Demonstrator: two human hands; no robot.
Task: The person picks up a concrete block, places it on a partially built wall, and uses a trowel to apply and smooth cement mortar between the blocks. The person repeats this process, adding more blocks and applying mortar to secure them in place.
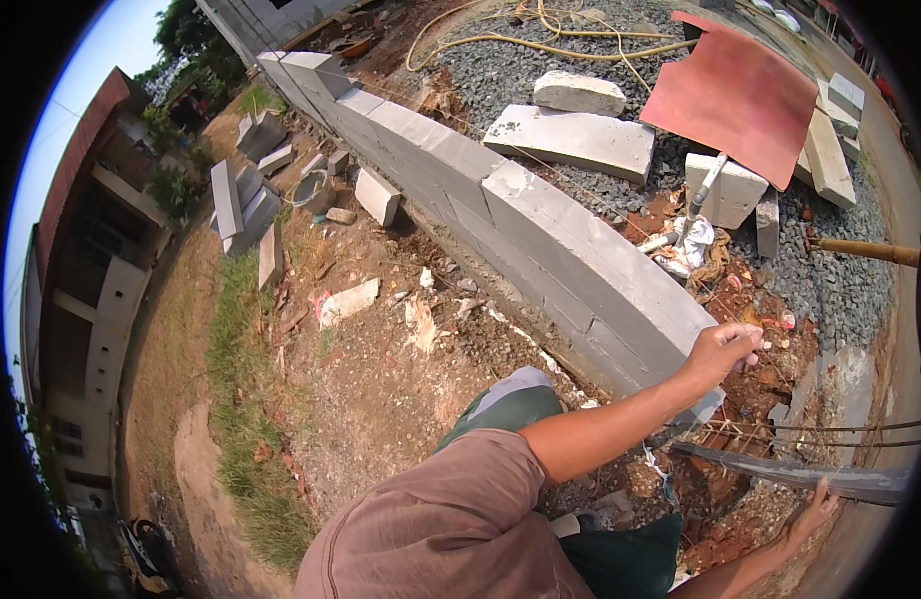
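The low wall of grey lightweight blocks runs diagonally from the far left to near my hands. Over its near end, my left hand is closed, thumb and fingers pinched together. Whatever is in the pinch is too small to make out. A thin string stretches along the wall's far side; where it ends is unclear. Lower down at the right, my right hand has its fingers partly stretched out, the tips against the lower edge of a long grey bar. Two thin dark rods run above that bar.
Loose blocks and a bent reddish sheet lie on grey gravel beyond the wall. A yellowish hose curls there. More blocks and a bucket stand left on dirt. A bamboo pole juts in at right.
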